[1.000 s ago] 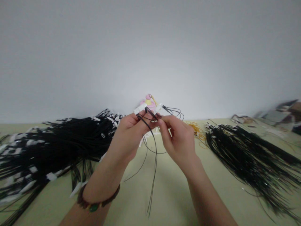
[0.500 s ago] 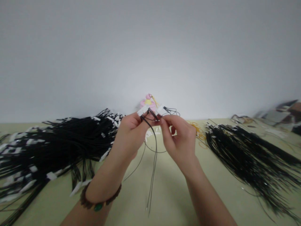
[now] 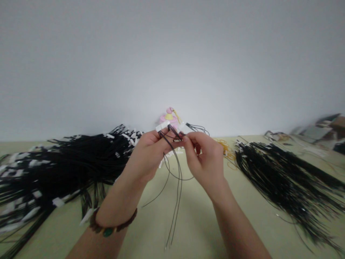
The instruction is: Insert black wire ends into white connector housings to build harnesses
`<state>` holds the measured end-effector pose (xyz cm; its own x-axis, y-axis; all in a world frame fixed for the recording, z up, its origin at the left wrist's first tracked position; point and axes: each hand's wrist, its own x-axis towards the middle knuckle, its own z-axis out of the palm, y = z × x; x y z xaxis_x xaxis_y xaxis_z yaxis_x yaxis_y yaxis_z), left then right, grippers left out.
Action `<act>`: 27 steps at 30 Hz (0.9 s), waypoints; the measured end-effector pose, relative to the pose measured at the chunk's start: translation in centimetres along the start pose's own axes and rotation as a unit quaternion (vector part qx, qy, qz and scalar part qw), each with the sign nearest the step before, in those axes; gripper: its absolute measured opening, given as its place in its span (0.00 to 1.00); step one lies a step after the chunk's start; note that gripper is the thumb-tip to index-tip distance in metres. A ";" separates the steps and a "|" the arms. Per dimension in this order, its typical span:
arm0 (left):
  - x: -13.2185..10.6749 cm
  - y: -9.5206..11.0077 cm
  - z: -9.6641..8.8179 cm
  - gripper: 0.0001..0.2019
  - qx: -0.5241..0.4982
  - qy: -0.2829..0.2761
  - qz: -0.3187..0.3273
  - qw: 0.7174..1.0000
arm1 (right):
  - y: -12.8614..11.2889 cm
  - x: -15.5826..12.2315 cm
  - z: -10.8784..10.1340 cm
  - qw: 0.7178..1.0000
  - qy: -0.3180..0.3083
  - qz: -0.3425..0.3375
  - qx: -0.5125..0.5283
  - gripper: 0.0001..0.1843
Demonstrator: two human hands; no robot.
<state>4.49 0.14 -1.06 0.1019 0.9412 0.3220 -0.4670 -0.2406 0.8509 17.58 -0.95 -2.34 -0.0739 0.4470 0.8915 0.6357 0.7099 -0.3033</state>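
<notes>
My left hand (image 3: pixel 147 151) is closed on a white connector (image 3: pixel 162 126) with several thin black wires (image 3: pixel 178 169) running from it. Some of those wires hang down in front of the table. My right hand (image 3: pixel 206 154) pinches black wires close to a second white connector (image 3: pixel 183 126), whose own wires loop out to the right. Between the two hands the wires cross, and the fingertips almost meet. Exactly which wire end the right fingers grip is too small to make out.
A large pile of black wires with white connectors (image 3: pixel 88 154) lies left. A bundle of black wires (image 3: pixel 280 180) spreads right, beside yellow rubber bands (image 3: pixel 228 151). A pink and yellow object (image 3: pixel 169 117) stands behind my hands, by the wall (image 3: pixel 172 64).
Both hands stay nearly in place, the left a little further left. The hanging wires have swung slightly, their lower ends lower than before.
</notes>
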 end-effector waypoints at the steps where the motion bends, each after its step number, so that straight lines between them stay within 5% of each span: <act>1: 0.0 -0.1 -0.1 0.07 0.006 -0.005 0.001 1.000 | 0.0 0.0 0.0 1.000 -0.005 0.003 0.002 0.08; 14: -0.4 -0.4 0.4 0.08 0.054 -0.008 0.041 0.998 | -0.2 -0.3 0.7 1.000 0.027 -0.014 -0.004 0.08; 27: -0.1 -0.3 0.1 0.05 0.001 -0.006 0.014 1.000 | -0.3 0.0 0.6 0.998 0.032 0.003 0.053 0.07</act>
<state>4.69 0.09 -1.32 0.0995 0.9309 0.3516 -0.4688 -0.2678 0.8417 16.92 -0.82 -2.43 -0.0181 0.4183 0.9081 0.5501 0.7626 -0.3403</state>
